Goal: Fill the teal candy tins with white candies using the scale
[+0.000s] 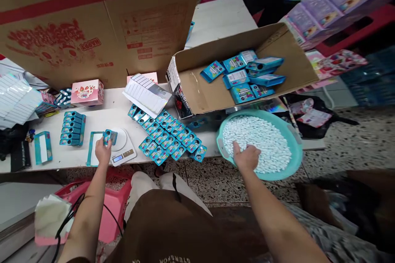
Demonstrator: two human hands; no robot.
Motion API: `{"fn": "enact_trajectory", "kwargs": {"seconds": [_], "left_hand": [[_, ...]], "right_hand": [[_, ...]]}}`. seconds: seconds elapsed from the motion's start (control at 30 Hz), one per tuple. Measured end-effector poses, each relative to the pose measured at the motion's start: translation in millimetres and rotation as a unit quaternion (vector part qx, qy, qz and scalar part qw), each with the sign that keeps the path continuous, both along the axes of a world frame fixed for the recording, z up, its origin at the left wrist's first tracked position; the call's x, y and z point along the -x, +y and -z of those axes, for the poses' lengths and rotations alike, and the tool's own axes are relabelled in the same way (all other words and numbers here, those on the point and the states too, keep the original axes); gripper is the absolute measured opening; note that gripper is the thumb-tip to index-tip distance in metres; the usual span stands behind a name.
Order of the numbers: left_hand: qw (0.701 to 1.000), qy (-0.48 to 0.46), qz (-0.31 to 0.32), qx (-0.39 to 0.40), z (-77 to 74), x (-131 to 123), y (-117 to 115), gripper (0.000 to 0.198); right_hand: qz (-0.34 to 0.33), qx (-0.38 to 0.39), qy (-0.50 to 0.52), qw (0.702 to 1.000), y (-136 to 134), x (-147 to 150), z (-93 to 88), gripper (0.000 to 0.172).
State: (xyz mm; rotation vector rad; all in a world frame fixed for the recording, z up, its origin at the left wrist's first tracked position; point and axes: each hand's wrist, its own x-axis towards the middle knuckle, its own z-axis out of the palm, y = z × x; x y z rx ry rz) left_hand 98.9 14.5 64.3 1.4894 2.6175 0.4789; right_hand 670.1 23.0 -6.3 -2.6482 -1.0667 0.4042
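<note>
In my left hand (103, 152) is a small blue box (110, 136) with a dark round spot on its face, gripped between thumb and fingers. It is at the left edge of the white digital scale (128, 156), whose display is lit. Just behind that hand lies an open blue tray (91, 154). My right hand (247, 158) reaches into the turquoise basin (296, 148) and touches small white pellets (273, 139); its fingertips are partly hidden. Rows of similar blue boxes (168, 141) lie between the scale and the basin.
A cardboard carton (197, 94) with blue packs stands behind the basin. Large brown cartons (111, 33) wall off the back left. A stack of blue boxes (72, 127), a pink box (88, 91) and white sheets (147, 95) are on the table. Below is a pink stool (114, 213).
</note>
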Motion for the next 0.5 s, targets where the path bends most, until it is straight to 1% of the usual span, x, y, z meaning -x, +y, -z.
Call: {"fn": "enact_trajectory", "kwargs": {"seconds": [0.07, 0.13, 0.2, 0.27, 0.37, 0.43, 0.47, 0.5], "left_hand": [[1.0, -0.008, 0.013, -0.01, 1.3, 1, 0, 0.041], [0.999, -0.012, 0.013, -0.027, 0.5, 0, -5, 0.052], [0.999, -0.012, 0.001, -0.05, -1.0, -2, -16, 0.064], [0.997, -0.018, -0.02, -0.067, -1.5, -6, -34, 0.065], [0.995, -0.043, -0.055, -0.075, 1.9, -11, -69, 0.055], [0.993, -0.06, -0.076, -0.072, 6.7, -13, -93, 0.049], [0.991, -0.066, -0.087, -0.07, 9.4, -13, -104, 0.047], [0.99, -0.071, -0.097, -0.069, 12.2, -14, -114, 0.044]], "right_hand": [[-0.013, 0.03, 0.012, 0.999, 1, 1, -3.6, 0.052], [-0.015, 0.056, 0.02, 0.998, 2, 1, -8.0, 0.049], [-0.001, 0.071, 0.019, 0.997, 2, 1, -12.3, 0.048], [0.028, 0.07, 0.015, 0.997, 1, -1, -15.8, 0.043], [0.076, 0.033, 0.015, 0.996, 1, -6, -19.7, 0.032], [0.111, -0.018, 0.024, 0.993, 1, -9, -22.2, 0.029], [0.128, -0.051, 0.047, 0.989, 2, -10, -23.9, 0.03], [0.156, -0.095, 0.114, 0.976, 3, -10, -26.0, 0.031]]}}
